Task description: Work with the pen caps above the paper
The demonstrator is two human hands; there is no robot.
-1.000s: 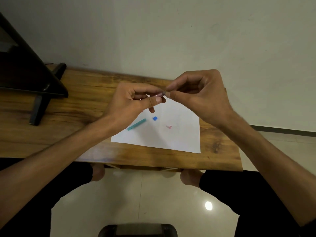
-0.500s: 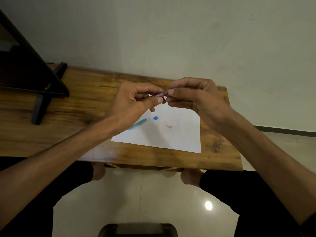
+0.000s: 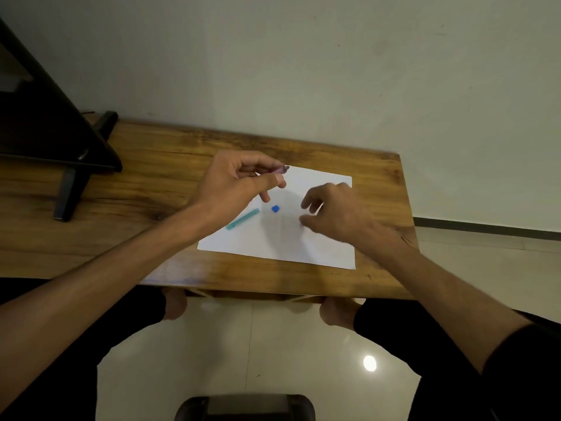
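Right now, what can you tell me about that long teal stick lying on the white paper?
The teal stick is a slim, straight rod of what looks like plastic, one even blue-green colour, perhaps a pen part, though that is too small to tell. It lies flat and slanted on the left part of the white paper, its far end pointing towards the small blue piece without touching it. The left hand is above it and does not hold it; nothing but the paper touches it.
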